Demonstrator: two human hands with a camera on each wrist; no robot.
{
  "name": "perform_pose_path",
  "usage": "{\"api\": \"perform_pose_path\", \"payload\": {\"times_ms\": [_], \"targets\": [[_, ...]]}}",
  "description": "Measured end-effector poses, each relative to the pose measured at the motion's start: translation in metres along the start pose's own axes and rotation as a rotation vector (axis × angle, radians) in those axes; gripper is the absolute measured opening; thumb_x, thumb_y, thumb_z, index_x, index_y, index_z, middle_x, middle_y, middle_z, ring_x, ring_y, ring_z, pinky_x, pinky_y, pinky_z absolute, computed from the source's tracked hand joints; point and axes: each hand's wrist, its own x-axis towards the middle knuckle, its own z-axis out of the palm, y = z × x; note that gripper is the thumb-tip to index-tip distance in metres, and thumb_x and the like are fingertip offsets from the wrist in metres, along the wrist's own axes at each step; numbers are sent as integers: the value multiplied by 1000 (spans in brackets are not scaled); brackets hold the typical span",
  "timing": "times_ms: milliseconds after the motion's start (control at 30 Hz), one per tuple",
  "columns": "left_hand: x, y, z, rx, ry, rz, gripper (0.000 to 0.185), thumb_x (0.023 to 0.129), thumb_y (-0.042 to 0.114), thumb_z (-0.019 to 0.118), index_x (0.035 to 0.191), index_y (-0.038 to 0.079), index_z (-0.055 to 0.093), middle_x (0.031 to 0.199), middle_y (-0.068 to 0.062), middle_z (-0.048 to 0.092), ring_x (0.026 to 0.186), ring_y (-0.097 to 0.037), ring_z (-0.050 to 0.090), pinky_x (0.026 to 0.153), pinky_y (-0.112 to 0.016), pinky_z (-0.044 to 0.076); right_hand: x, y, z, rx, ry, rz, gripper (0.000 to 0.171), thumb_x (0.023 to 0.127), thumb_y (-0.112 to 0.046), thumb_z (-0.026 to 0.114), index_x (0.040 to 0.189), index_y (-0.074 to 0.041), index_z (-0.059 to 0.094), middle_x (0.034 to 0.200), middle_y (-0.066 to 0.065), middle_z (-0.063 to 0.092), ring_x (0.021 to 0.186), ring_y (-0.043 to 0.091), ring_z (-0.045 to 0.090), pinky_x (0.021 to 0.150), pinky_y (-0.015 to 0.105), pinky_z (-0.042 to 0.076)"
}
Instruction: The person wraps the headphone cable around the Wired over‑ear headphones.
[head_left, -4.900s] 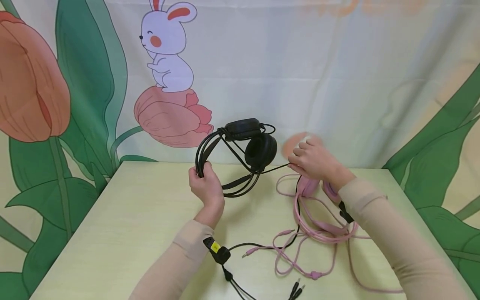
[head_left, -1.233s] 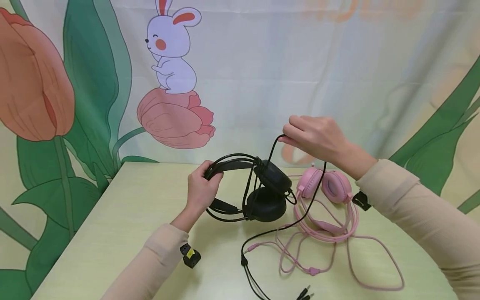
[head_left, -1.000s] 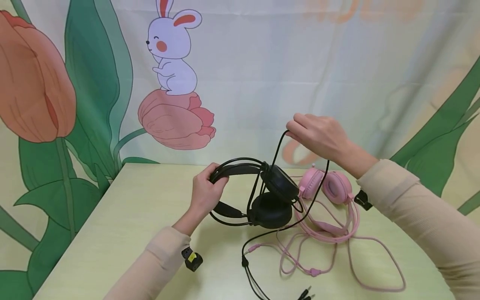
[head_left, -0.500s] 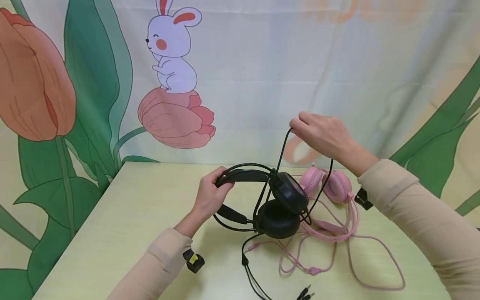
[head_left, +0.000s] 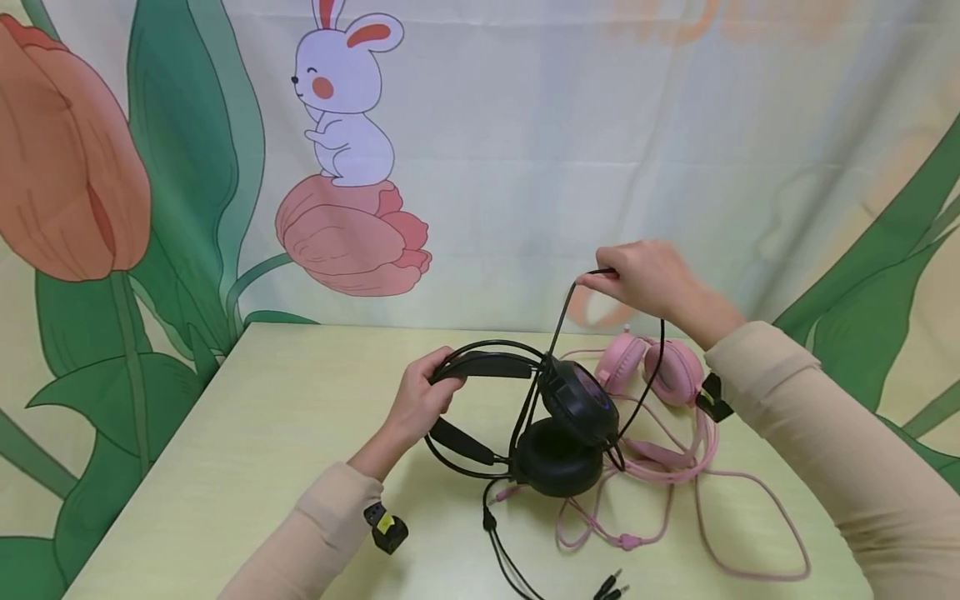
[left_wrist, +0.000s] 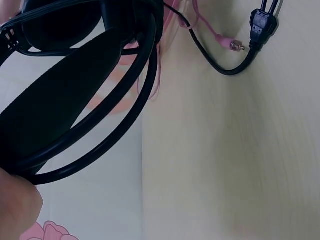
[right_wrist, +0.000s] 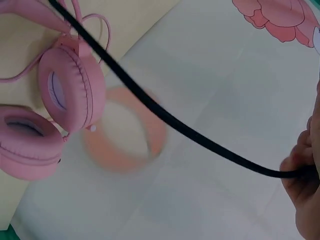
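Gripping headband (head_left: 491,365) of black headset (head_left: 577,404), left hand (head_left: 423,396) has fingers curled round it, earcups out right of them; right hand (head_left: 651,279) pinches black cable (right_wrist: 165,116), higher and farther right. Risk: tugging could swing headset or snag pink leads (head_left: 628,542), since cable tail lies beside them; weak pinch could slip. Worktop (head_left: 247,433) stretches left of left fingers, far edge just beyond; pink headset (head_left: 675,373) crowds space under right fingers
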Motion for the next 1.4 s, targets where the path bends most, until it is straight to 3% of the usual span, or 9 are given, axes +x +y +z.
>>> {"api": "perform_pose_path", "payload": {"times_ms": [233,433,600,733,867,1033,1233,1333,1400], "targets": [[1,-15,-2,-153,-12,-16,7,82,0,47,76,0,49,49,1,36,40,-11,33,39,-22,26,-1,0,18,101,-109,99,31,89,-34,58,69,-13,45,59,-3,41,51,12,33,48,26,25],[-4,-14,-5,-340,-21,-98,14,82,-2,41,77,4,52,51,2,32,42,-8,27,41,-22,20,-5,0,31,151,-107,114,21,90,-31,57,80,-12,56,76,0,62,60,14,55,54,31,42],[-6,-10,-8,-441,-20,-127,15,80,0,40,76,7,52,50,6,29,41,-5,25,40,-20,18,-6,-3,41,174,-100,124,20,91,-30,55,82,-13,58,82,2,67,60,14,54,53,30,42],[-7,-8,-10,-529,-19,-116,13,80,3,40,77,7,52,50,7,28,40,-4,23,40,-24,14,-7,-4,49,183,-58,123,20,91,-29,55,80,-13,59,79,1,66,60,14,52,53,29,40],[-7,-8,-11,-613,-17,-101,14,83,4,39,78,5,52,50,6,27,40,-6,21,40,-27,10,-8,-4,59,159,36,55,19,89,-26,58,75,-13,62,72,0,64,61,16,53,58,33,41],[-6,-7,-10,-649,3,-74,13,85,7,38,80,2,49,52,4,24,40,-7,19,40,-27,10,-11,-6,72,86,128,2,17,87,-24,59,74,-14,63,68,-2,62,64,17,55,67,38,42],[-6,-6,-8,-680,20,-72,15,85,7,34,81,3,48,52,5,24,40,-7,19,40,-25,11,-22,-8,85,178,14,107,14,90,-18,55,80,-12,63,74,1,64,67,17,59,76,42,44],[-6,-5,-7,-716,29,-99,15,84,7,33,82,5,48,52,6,25,40,-6,18,40,-22,12,-26,-8,90,271,-56,200,13,92,-18,53,84,-10,60,76,4,63,67,16,57,66,30,45],[-6,-5,-6,-733,40,-114,16,84,7,32,82,5,48,52,6,24,40,-6,18,40,-21,14,-22,-7,94,10,-242,203,12,90,-14,52,82,-8,60,78,2,62,72,10,56,69,23,43]]}}
